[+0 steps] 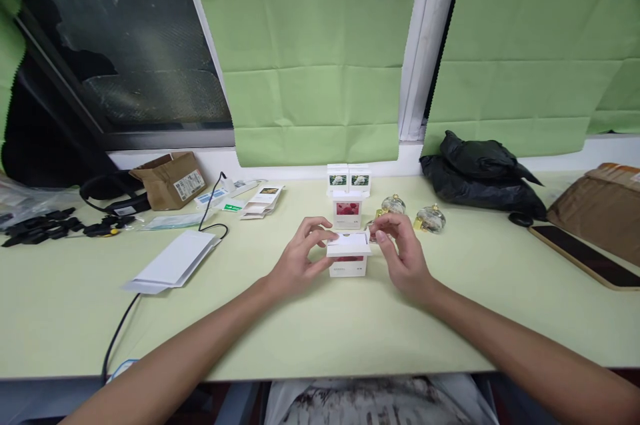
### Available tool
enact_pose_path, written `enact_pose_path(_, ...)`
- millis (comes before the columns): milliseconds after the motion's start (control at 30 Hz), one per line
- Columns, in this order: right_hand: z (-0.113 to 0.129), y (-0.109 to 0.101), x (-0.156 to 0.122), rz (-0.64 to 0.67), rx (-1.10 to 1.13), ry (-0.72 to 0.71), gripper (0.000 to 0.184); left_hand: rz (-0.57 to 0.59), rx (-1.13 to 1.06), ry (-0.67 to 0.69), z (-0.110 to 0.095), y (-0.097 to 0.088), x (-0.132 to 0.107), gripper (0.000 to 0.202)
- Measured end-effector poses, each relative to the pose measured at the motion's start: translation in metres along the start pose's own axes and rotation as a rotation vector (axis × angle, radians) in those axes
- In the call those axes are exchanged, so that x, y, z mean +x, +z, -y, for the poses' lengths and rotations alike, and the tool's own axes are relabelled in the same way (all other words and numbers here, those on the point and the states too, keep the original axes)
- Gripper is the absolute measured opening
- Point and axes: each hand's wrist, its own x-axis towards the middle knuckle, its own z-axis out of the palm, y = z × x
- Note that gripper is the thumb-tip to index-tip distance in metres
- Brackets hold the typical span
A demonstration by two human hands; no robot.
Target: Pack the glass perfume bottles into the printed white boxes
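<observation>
A small white cardboard box (pixel 349 267) with a red picture on its front stands before me, its top lid flap tilted forward over the front. My left hand (pixel 303 255) grips its left side, thumb low at the front and fingers at the top edge. At the box's upper right corner is my right hand (pixel 404 253), fingers curled but thumb and index apart, the index tip at a small side flap. Behind it stands a similar white box with a red flower picture (pixel 348 210). Glass bottles with gold caps, including a round bottle (pixel 431 219), sit to the right, one partly hidden by my right hand.
Two white boxes with white-flower pictures (pixel 349 179) stand at the back. Flattened cartons (pixel 263 202), a white folded card (pixel 175 259), a black cable (pixel 119 331) and a brown box (pixel 170 181) lie left. A black plastic bag (pixel 483 175) and a phone (pixel 587 255) lie right.
</observation>
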Motion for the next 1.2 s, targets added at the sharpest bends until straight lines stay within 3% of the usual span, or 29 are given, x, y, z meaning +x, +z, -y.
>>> enact_pose_path(133, 0.004, -0.003, -0.001, 0.144, -0.068, -0.047, 0.020, 0.002, -0.025, 0.000, 0.000, -0.001, 0.000, 0.026)
enact_pose_path(300, 0.002, -0.008, -0.002, 0.200, -0.073, -0.088, 0.028, -0.019, -0.068, 0.005, -0.001, -0.002, -0.001, 0.027)
enact_pose_path(533, 0.001, -0.001, 0.001, 0.118, -0.163, -0.109, 0.025, -0.081, -0.066, -0.072, -0.007, 0.000, 0.003, 0.016)
enact_pose_path(733, 0.006, -0.001, 0.007, 0.137, -0.157, -0.133, 0.023, -0.095, -0.190, -0.171, -0.008, 0.006, 0.004, 0.013)
enact_pose_path(833, 0.007, -0.001, 0.008, 0.151, -0.149, -0.089, 0.021, -0.136, -0.224, -0.203, -0.008, 0.008, 0.003, 0.025)
enact_pose_path(900, 0.006, 0.000, 0.009, 0.169, -0.138, -0.076, 0.019, -0.135, -0.202, -0.187, -0.008, 0.008, 0.003, 0.034)
enact_pose_path(1067, 0.003, -0.001, 0.010, 0.184, -0.116, -0.048, 0.015, -0.070, -0.128, -0.084, -0.006, 0.007, 0.003, 0.028)
enact_pose_path(1200, 0.003, -0.002, 0.011, 0.226, -0.095, -0.014, 0.013, -0.088, -0.078, -0.026, -0.004, 0.007, 0.004, 0.030)
